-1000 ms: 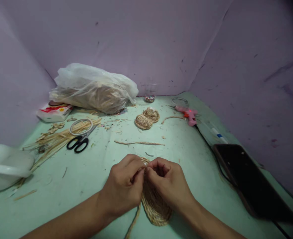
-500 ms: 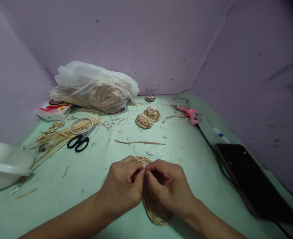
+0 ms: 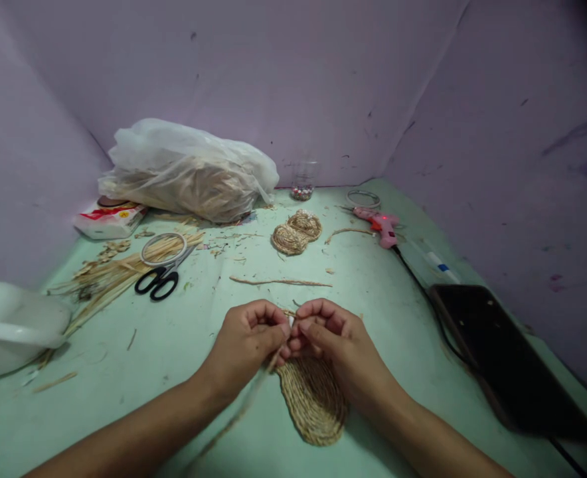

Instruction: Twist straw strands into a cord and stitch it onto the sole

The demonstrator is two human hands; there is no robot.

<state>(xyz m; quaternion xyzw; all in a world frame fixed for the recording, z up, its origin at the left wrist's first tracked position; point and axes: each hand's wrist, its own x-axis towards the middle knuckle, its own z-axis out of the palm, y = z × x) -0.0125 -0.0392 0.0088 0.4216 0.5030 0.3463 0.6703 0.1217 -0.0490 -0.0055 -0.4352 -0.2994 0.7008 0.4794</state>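
Observation:
An oval, sole-shaped mat of coiled straw cord (image 3: 318,408) lies between my hands, its far end covered by my fingers. My left hand (image 3: 253,338) is closed in a pinch at that far end, and a loose straw cord (image 3: 236,418) trails from its fingers toward the near left. With bent fingers, my right hand (image 3: 336,345) grips the mat's far right part, its thumb and index fingertip close to the left hand's. A tiny white spot shows between the fingertips; what it is I cannot make out.
Ahead lie a short cord (image 3: 281,283) and two joined straw coils (image 3: 296,232). Scissors (image 3: 161,279) and straw strips (image 3: 109,275) are left, near a white jug (image 3: 14,328). A pink glue gun (image 3: 380,224) and dark phone (image 3: 503,358) lie right. A bag (image 3: 188,172) stands behind.
Both hands have shifted slightly away from me and turned, showing more fingers. More of the mat's near part is uncovered, and a loose cord now trails from my left hand.

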